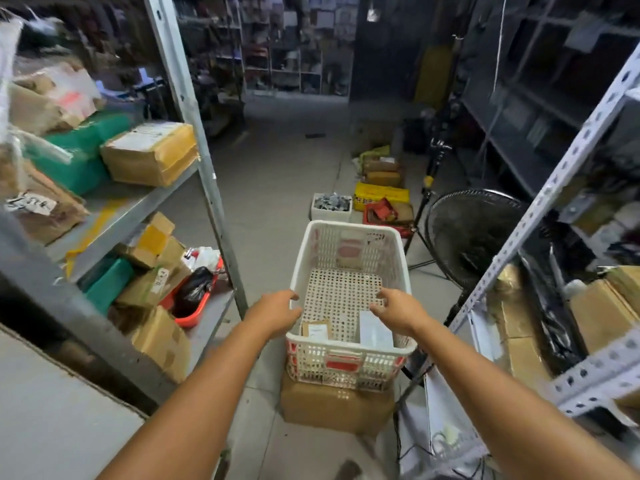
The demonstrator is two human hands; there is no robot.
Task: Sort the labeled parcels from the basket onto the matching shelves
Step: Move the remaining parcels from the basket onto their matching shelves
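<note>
Looking down into a white plastic basket: lattice walls, perforated floor, perched on a plain cardboard box. Inside, at the near end, a small brown parcel with a white label, and beside it a flat white parcel, lower edges hidden by the near rim. Above them the right hand, fingers loosely curled, holding nothing. At the left rim the left hand, fingers and thumb half curled; gripping or just above, cannot tell. Label print unreadable. Metal shelves either side, crammed with taped cartons.
</note>
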